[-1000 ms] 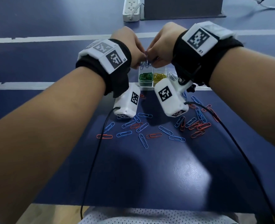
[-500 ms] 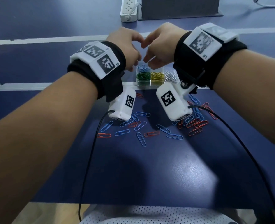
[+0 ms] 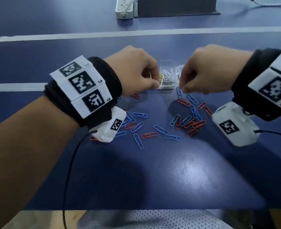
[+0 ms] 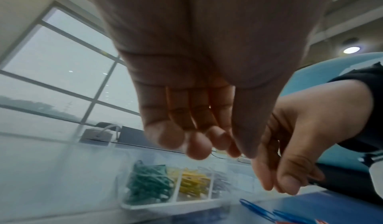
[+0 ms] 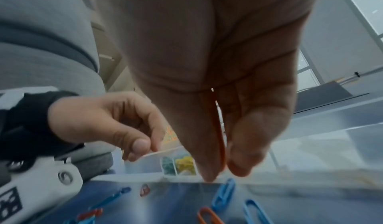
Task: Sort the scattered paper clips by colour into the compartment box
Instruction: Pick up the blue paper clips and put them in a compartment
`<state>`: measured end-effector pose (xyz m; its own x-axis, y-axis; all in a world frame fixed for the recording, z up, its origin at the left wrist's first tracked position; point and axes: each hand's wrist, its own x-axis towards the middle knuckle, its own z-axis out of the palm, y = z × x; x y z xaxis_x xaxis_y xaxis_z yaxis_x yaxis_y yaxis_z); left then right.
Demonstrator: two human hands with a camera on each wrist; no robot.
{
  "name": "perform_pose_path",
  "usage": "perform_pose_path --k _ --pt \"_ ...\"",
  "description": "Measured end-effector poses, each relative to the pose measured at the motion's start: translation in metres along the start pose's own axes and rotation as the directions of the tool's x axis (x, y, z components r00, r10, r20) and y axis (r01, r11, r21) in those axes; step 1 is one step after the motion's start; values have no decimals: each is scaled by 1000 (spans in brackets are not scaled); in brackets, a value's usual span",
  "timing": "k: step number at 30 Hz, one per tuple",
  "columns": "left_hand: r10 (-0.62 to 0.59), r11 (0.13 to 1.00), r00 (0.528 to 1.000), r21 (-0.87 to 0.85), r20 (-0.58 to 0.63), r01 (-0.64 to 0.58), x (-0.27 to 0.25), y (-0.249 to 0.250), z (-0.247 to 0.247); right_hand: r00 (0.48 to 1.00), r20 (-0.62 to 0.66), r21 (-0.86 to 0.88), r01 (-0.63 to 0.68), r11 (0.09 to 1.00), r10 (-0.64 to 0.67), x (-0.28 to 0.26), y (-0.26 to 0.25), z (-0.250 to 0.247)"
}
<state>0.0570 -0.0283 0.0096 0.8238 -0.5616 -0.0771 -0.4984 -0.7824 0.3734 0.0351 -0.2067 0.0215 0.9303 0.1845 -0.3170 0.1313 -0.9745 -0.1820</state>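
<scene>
Paper clips, blue (image 3: 139,115) and red (image 3: 148,135), lay scattered on the dark blue table (image 3: 177,171) between the two forearms, well short of the clear compartment box (image 3: 167,83) at the far side. Green clips (image 4: 149,185), yellow clips (image 4: 193,182) and white clips (image 3: 168,75) occupied three adjacent compartments.

Left hand (image 3: 133,71) was raised over the box's near-left part, palm down, fingers (image 4: 163,135) curled loosely inward with the thumb alongside them; nothing was seen in its grasp.

Right hand (image 3: 205,75) hung just beside the box's near-right corner, knuckles up, thumb (image 5: 209,165) and fingertips drawn together and pointing down. Directly below the tips lay a blue clip (image 5: 223,194) on the table. Contact with it could not be confirmed, nor whether anything was pinched between the tips.

Both wrists carried black bands with white marker blocks (image 3: 85,85).
</scene>
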Motion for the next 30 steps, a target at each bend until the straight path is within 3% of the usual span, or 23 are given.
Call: perform_pose_path --k 7,12,19,25,30 --pt "190 959 977 193 101 -206 26 38 18 999 33 -119 -22 993 26 -6 6 16" --pt "137 925 976 332 169 -187 41 53 25 999 52 -75 5 997 -1 -15 12 16" --pt "89 935 968 317 234 -162 45 51 29 997 68 -7 -31 999 31 -42 9 16" --pt "156 949 978 254 137 -187 39 43 24 998 18 -119 -61 991 64 -46 4 22" --pt "81 973 996 219 -31 -72 35 20 -2 998 -16 -190 -69 979 68 -41 -2 25"
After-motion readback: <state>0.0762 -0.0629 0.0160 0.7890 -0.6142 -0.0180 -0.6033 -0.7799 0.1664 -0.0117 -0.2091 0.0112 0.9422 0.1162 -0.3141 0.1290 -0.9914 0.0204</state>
